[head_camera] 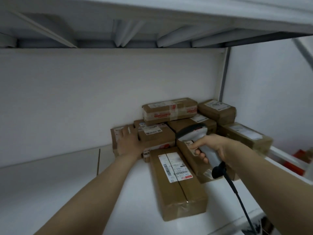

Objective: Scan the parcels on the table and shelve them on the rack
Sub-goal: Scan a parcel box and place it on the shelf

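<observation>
Several brown cardboard parcels are piled at the back right of a white rack shelf point(50, 184). My left hand point(127, 143) lies flat with straight fingers on the leftmost parcel point(116, 138). A long parcel point(176, 187) with a white barcode label lies nearest to me. My right hand point(213, 148) grips a grey handheld scanner point(196, 134) by its handle, and the scanner's head is over the middle of the pile. The top parcel point(169, 110) carries red-printed tape. A black cable point(240, 200) hangs from the scanner's handle.
The shelf above point(152, 22) hangs low over the pile. A white wall stands behind. The rack's upright post point(224, 73) is at the right. Red items point(294, 167) lie beyond the shelf's right edge. The left half of the shelf is bare.
</observation>
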Available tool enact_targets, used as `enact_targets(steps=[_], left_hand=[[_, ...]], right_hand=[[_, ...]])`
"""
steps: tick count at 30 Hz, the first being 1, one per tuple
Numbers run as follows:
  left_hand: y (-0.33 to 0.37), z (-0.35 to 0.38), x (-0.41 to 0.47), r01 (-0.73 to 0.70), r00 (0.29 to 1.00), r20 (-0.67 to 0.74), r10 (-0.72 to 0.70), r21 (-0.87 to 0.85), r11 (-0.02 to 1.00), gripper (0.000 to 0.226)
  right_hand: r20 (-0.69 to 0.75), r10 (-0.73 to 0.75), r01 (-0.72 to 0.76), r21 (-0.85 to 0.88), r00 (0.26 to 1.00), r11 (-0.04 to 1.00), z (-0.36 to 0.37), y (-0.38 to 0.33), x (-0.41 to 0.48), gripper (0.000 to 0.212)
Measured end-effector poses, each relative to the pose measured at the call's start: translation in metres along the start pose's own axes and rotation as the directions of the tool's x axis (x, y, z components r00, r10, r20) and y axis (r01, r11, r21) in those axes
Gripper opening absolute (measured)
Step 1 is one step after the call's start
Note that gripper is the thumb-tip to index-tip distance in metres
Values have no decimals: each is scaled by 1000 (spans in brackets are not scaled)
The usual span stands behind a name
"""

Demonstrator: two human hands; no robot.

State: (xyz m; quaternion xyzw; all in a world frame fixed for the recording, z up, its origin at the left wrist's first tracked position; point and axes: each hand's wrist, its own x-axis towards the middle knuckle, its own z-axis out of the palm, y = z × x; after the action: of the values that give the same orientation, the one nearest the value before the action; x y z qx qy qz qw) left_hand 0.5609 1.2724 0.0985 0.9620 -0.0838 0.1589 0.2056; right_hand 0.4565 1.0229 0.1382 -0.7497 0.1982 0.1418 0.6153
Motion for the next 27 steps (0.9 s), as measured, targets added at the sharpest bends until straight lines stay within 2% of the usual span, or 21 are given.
enact_targets(steps=[4,7,9,14,20,24,27], left_hand=[[70,-1,-24,-232,971,-80,224,-110,967,55],[131,6,-55,-425,905,-105,413,-141,894,41],[176,18,-81,-513,858,-64,510,-158,844,37],[279,51,-151,-632,759,38,649,-194,750,31],[409,89,-235,-697,639,125,759,-325,639,32],[488,118,-287,-705,557,208,804,-392,591,38],[544,140,-321,-735,460,259,849,-425,528,42]], right_hand=[[-23,67,-67,8,997,998,-36,26,-33,21],[-28,76,-76,8,997,997,-76,56,-66,24],[-75,67,-66,13,995,998,-109,83,-93,24],[-216,120,-111,53,969,992,-185,157,-166,19],[-415,223,-174,155,882,973,-281,254,-266,23],[-528,312,-209,247,790,946,-333,319,-329,22],[-634,371,-189,337,679,922,-367,363,-370,20]])
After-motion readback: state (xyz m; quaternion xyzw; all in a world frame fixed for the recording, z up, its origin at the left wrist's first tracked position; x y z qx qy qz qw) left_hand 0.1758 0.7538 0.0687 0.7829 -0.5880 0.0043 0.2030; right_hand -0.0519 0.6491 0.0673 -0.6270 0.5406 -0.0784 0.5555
